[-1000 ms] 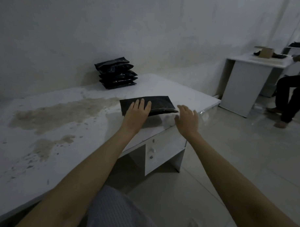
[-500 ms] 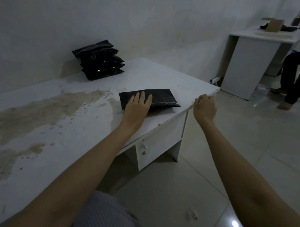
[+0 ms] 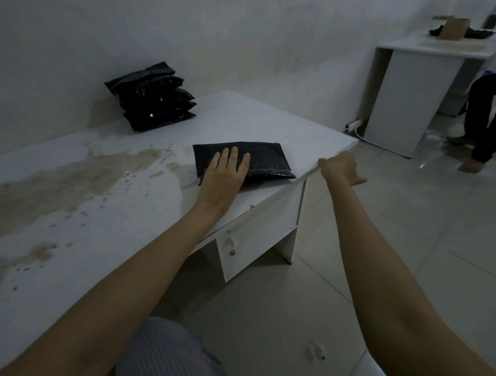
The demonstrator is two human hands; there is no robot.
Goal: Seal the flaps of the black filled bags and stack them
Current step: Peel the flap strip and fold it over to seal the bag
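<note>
Head view: dim room, white stained worktop (image 3: 105, 216).
Black bag (image 3: 267, 157): flat near the worktop's right front edge.
Left hand (image 3: 226, 173): grip flat, fingers straight, pressing the bag.
Right hand (image 3: 340, 167): beside the worktop edge; grip state cannot be told.
Stack of bags (image 3: 153, 96): by the wall.

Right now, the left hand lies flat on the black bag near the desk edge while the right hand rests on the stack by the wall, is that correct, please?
Not quite. The head view shows the right hand at the desk edge, far from the stack by the wall. The rest holds: the left hand lies flat on the black bag near the desk edge.
</note>
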